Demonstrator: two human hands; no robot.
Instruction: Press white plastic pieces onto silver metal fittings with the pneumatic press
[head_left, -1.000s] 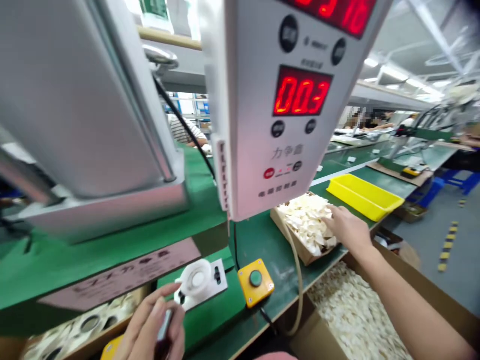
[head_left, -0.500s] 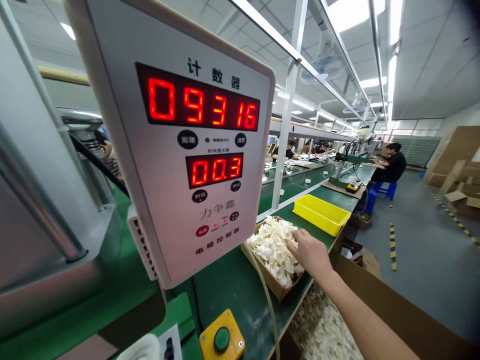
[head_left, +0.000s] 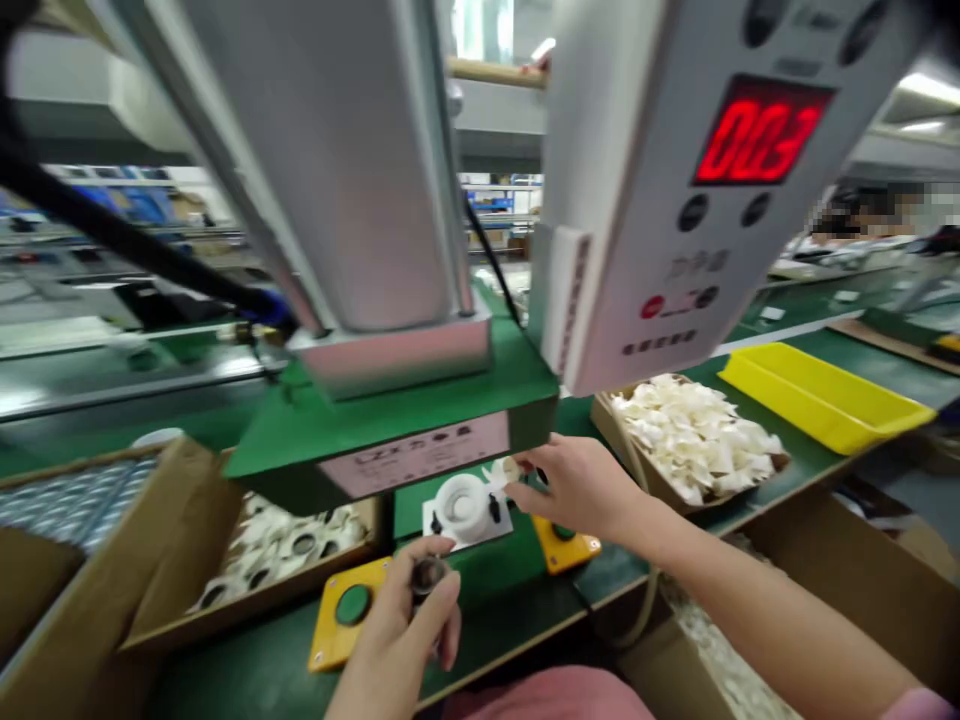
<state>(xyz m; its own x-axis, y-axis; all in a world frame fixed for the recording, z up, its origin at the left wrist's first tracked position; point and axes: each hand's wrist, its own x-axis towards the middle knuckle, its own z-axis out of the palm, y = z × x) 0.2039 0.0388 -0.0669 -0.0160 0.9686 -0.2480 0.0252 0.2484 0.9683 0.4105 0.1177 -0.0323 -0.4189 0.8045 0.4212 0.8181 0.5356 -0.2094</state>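
Observation:
My left hand [head_left: 412, 610] is in front of the green press, its fingers closed round a small dark metallic ring [head_left: 427, 575]. My right hand [head_left: 574, 485] pinches a thin white plastic piece [head_left: 501, 472] at the right edge of a round white fixture [head_left: 460, 508]. That fixture sits on a white plate beneath the press head [head_left: 405, 430]. A yellow button box with a green button [head_left: 352, 605] stands left of my left hand. Another yellow box [head_left: 570, 550] is partly hidden below my right hand.
An open carton of white pieces [head_left: 694, 440] stands to the right, beside a yellow tray [head_left: 825, 395]. At left are a carton of white parts with dark rings [head_left: 289, 545] and a box of metallic parts [head_left: 75, 500]. The counter box [head_left: 645, 200] hangs above.
The view has swung left and down to the press. My right hand has left the carton and come to the fixture with a white piece. My left hand has come into view, holding a ring.

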